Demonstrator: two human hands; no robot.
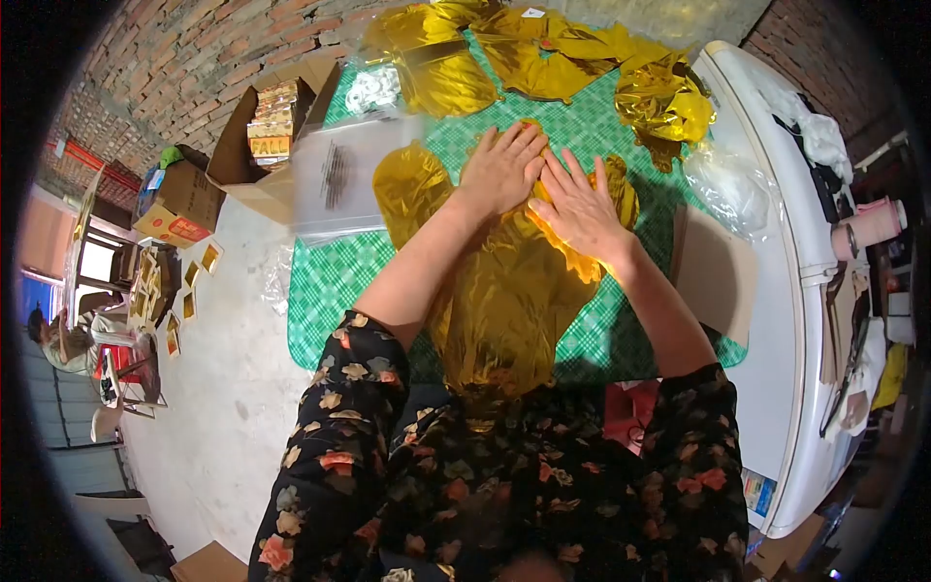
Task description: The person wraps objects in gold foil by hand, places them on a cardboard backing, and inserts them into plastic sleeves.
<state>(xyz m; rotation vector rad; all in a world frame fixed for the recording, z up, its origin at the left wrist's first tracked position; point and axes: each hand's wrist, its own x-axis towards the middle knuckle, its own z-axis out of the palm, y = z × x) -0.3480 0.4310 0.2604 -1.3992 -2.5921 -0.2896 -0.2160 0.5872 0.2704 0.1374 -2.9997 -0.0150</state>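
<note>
A large gold foil sheet, like an uninflated balloon [504, 291], lies over the green patterned tablecloth [330, 291], its lower end hanging near my body. My left hand [502, 170] rests flat on its upper part, fingers stretched out. Beside it, my right hand [582, 209] also presses on the foil, with fingers spread; the two hands nearly touch at the fingertips. Shiny foil edges glow under the right palm. Rounded foil lobes stick out to the left of my left hand and to the right of my right hand.
More gold foil pieces [543, 63] lie along the far edge. Clear plastic bags [339, 175] and an open cardboard box [233, 145] are at left. On the right are crumpled plastic [732, 189], brown cardboard [715, 272] and a white appliance [776, 320]. Another person [63, 344] sits far left.
</note>
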